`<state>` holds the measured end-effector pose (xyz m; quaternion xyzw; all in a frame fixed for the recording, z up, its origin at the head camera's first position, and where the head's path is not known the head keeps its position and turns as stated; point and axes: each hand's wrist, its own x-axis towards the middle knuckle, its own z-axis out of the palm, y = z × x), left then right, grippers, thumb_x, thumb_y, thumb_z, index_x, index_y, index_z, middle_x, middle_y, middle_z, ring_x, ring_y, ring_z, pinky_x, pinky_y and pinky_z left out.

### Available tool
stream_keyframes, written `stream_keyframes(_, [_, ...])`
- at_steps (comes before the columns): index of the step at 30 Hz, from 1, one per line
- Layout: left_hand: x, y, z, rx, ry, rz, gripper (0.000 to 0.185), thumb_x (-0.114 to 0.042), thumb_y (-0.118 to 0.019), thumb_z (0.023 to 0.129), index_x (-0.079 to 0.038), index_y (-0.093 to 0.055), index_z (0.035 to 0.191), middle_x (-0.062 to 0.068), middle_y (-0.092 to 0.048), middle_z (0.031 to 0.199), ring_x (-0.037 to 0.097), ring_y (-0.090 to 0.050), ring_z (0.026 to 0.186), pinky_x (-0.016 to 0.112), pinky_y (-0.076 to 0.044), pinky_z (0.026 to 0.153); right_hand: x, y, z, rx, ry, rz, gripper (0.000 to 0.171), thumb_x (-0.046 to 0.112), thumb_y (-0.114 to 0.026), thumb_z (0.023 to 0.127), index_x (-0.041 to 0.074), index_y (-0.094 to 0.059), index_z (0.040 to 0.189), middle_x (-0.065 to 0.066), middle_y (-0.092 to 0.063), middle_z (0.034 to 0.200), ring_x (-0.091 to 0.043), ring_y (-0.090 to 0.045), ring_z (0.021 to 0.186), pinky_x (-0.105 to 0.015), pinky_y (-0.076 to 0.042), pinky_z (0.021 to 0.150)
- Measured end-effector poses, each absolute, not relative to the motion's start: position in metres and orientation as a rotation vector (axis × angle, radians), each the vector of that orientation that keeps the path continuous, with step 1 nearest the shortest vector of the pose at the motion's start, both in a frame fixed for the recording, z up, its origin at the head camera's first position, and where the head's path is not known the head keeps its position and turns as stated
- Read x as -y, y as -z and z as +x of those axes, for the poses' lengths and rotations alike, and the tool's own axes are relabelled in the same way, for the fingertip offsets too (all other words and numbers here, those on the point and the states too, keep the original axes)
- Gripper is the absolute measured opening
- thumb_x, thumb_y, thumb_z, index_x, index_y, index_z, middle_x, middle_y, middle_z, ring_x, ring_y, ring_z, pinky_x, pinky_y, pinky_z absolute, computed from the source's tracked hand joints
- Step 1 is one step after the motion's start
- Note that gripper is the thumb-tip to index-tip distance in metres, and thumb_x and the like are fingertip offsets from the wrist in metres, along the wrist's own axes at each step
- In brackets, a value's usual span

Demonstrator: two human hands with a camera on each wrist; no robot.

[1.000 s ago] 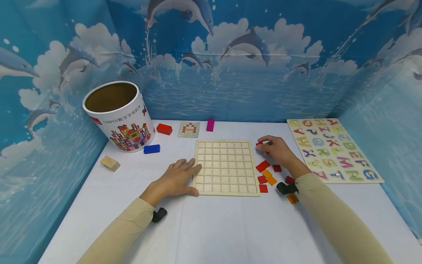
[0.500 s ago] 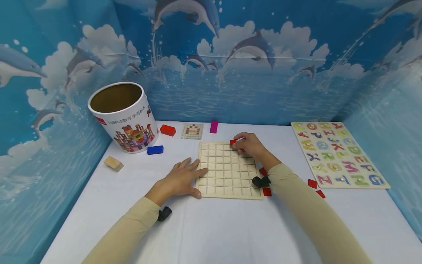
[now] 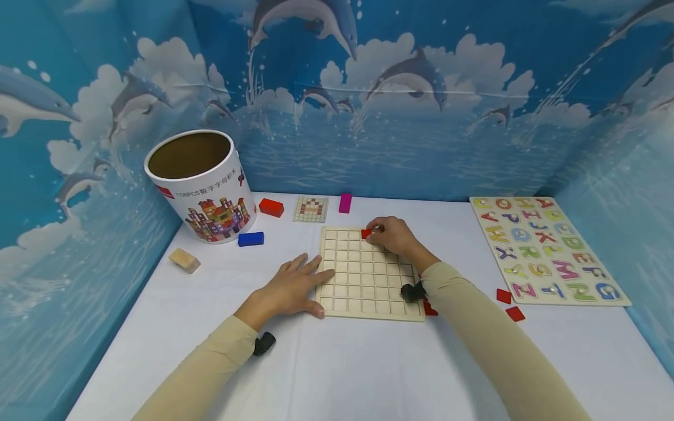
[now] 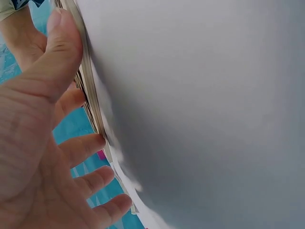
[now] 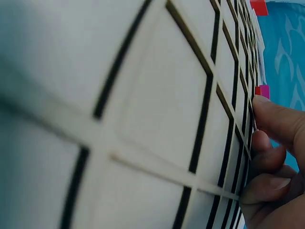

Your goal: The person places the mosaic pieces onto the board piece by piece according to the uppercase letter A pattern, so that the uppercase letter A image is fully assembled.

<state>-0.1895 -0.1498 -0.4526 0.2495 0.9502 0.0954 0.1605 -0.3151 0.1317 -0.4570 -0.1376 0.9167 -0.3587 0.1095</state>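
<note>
A person's two hands are apart: the left hand [image 3: 291,289] has its fingers spread against the left edge of a grid board [image 3: 350,286], and the right hand [image 3: 395,237] pinches a red tile [image 3: 365,234]. The table [image 3: 342,374] is covered in white, with a blue dolphin-printed backdrop [image 3: 316,158] behind its far edge and along both sides. A white bucket [image 3: 216,204] stands by the far left corner; a letter board [image 3: 542,301] lies along the right edge. The grid board lies flat around the table's middle, nearly square, its sides running roughly with the table's far edge. The tile is at the middle of the grid board's far edge; fingers partly cover it, so its long axis cannot be told.
</note>
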Motion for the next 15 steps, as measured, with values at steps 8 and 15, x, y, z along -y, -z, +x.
stream_keyframes(8, [0.15,0.452,-0.19,-2.703,-0.268,0.697,0.094,-0.058,-0.079,0.079,-0.032,-0.037,0.159,0.011,-0.02,0.17,0.04,-0.01,0.156,0.062,-0.017,0.119,-0.129,0.457,-0.312,-2.737,0.986,-0.432,0.035,0.021,-0.068,0.098,0.008,-0.068,0.13,-0.014,-0.068,0.111,-0.028,-0.057,0.094,-0.043,-0.048,0.084])
stream_keyframes(15, [0.149,0.451,-0.189,-2.698,-0.263,0.687,0.093,-0.056,-0.079,0.08,-0.032,-0.037,0.159,0.011,-0.019,0.17,0.039,-0.009,0.156,0.062,-0.017,0.12,-0.154,0.441,-0.303,-2.661,1.102,-0.397,0.044,0.024,-0.064,0.101,0.01,-0.06,0.142,-0.015,-0.065,0.116,-0.028,-0.06,0.097,-0.042,-0.048,0.082])
